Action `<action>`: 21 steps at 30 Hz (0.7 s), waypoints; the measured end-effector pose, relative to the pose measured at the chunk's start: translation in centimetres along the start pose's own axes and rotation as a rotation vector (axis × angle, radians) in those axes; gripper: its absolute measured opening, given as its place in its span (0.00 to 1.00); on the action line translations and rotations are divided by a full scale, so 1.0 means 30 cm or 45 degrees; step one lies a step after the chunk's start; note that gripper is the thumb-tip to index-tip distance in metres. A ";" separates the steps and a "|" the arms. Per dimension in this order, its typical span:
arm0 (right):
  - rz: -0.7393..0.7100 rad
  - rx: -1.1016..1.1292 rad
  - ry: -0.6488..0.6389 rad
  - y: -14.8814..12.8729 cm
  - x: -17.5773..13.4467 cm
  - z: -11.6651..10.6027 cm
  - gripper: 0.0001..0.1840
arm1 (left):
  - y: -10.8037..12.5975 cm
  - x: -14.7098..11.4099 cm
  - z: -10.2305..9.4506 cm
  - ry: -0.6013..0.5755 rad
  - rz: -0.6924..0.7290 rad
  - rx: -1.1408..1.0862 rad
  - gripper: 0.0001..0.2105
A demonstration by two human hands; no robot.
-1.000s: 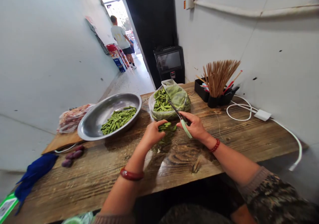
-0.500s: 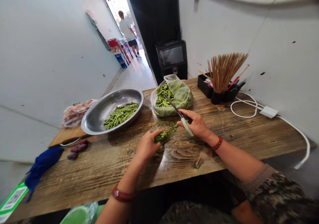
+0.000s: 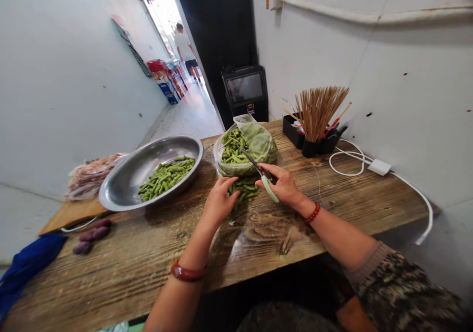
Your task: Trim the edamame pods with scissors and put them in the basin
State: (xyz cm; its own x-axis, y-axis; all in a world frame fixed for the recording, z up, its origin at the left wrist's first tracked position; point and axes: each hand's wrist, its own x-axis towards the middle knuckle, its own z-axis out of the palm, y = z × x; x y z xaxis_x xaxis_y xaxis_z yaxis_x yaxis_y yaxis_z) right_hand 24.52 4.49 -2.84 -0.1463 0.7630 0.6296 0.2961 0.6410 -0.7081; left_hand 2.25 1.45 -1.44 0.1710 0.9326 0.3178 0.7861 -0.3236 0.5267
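Note:
My right hand point(image 3: 281, 184) is wrapped round a pair of scissors point(image 3: 254, 160) with a pale green handle; the dark blades point up and left, in front of the plastic bag point(image 3: 261, 145) of green soybean pods. My left hand point(image 3: 220, 200) is beside a small heap of green pods point(image 3: 246, 189) on the table, thumb and forefinger apart. Its other fingertips are partly hidden, and I see no pod held in it. More pods point(image 3: 166, 178) lie in a wide metal basin point(image 3: 121, 172) to the left.
Behind the basin lies a bag of pinkish meat-like food point(image 3: 92, 176) on a board. Purple round items point(image 3: 94, 234) and a blue cloth point(image 3: 33, 265) are at the left. Skewers point(image 3: 320, 113) stand in a black holder; a white cable point(image 3: 414, 182) runs right. A person point(image 3: 185, 51) is in the doorway.
My left hand has moved slightly up towards the bag, and the pods by it now lie more spread out. The scissors stay in my right hand. The view has shifted right.

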 end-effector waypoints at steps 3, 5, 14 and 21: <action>-0.005 0.016 0.025 -0.005 0.004 -0.001 0.25 | -0.011 0.008 -0.025 0.157 -0.099 -0.103 0.11; -0.007 0.025 0.024 -0.008 0.004 0.000 0.25 | 0.000 0.019 -0.040 0.214 -0.139 -0.110 0.08; 0.011 -0.001 -0.003 0.006 0.005 -0.001 0.26 | 0.184 0.086 0.122 -0.294 0.072 0.420 0.11; -0.044 -0.016 -0.038 0.007 -0.001 0.004 0.25 | 0.183 0.080 0.188 -0.265 0.057 0.551 0.15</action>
State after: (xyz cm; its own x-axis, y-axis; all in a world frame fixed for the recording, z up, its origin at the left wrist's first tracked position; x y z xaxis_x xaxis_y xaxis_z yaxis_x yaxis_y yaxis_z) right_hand 24.48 4.59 -3.04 -0.1848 0.7426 0.6437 0.3020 0.6662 -0.6819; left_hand 10.33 2.80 -2.22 0.2909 0.9458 0.1446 0.9427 -0.3091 0.1252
